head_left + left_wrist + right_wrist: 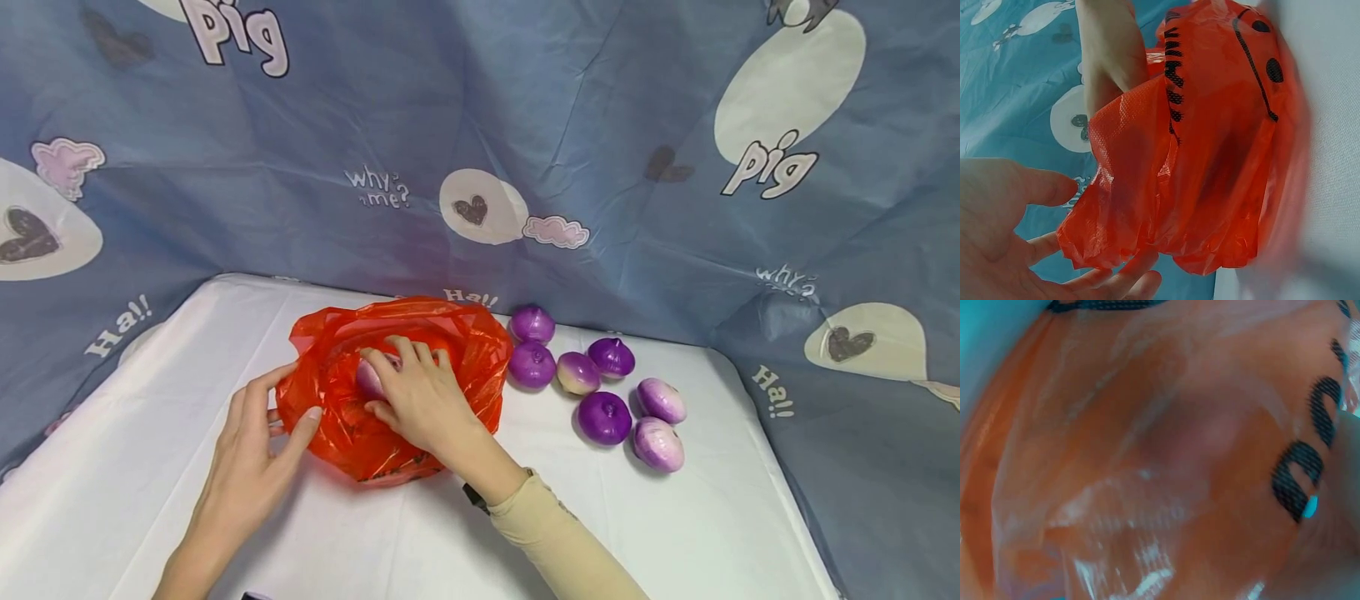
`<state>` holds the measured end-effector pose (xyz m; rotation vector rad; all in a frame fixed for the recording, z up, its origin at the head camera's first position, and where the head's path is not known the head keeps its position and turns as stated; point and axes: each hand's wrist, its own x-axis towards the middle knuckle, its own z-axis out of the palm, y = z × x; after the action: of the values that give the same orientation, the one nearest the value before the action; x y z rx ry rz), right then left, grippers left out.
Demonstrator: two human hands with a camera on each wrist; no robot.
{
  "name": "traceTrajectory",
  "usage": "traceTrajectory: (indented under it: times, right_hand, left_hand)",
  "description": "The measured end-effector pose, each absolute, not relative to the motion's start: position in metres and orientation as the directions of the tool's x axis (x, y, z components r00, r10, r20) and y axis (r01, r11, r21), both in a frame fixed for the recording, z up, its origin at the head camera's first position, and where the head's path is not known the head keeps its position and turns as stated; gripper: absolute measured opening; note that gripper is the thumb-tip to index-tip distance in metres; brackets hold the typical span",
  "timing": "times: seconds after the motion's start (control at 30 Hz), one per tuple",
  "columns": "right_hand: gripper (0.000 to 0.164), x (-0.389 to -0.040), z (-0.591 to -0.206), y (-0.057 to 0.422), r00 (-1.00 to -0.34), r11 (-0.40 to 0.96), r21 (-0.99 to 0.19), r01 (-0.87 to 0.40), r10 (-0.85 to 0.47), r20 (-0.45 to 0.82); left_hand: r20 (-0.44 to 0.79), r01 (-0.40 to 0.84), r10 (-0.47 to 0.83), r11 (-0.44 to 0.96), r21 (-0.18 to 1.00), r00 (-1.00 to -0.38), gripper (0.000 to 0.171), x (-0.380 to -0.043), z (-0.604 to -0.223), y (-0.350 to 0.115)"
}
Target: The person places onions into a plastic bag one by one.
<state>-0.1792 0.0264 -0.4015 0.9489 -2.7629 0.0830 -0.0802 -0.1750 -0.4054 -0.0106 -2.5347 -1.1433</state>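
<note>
Head view: had the right hand [423, 396] clamped on an onion [369, 379] inside the bag [352, 442] on the bench [720, 517], near seven more onions [603, 418]. Looked like moving one in or out; seemed to need a tight grip next. Left wrist view: touched the bag with the left hand [997, 225], fingers [1138, 265] apart. Right wrist view: saw blurry bag; could not tell about fingers there.

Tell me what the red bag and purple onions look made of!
The red bag looks like thin, shiny plastic: it's crinkled and partly see-through. The purple onions have smooth, glossy surfaces with bright highlights: maybe real skins, maybe plastic; I can't tell.
</note>
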Motion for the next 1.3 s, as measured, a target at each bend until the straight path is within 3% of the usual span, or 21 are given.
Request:
traceTrajectory:
  times: [0.73,1.3]
  right_hand:
    - [0.072,-0.163,-0.359,0.084,-0.788,0.818,-0.072,-0.57,-0.52,0.331]
    - [0.068,-0.176,-0.352,0.162,-0.902,0.91,-0.213,-0.356,-0.274,0.334]
  left_hand:
    - [0.315,0.139,-0.141,0.682,0.718,-0.939,0.063,-0.08,-0.407,-0.181]
    - [0.36,0.168,-0.146,0.686,0.708,-0.921,0.059,-0.079,-0.408,-0.181]
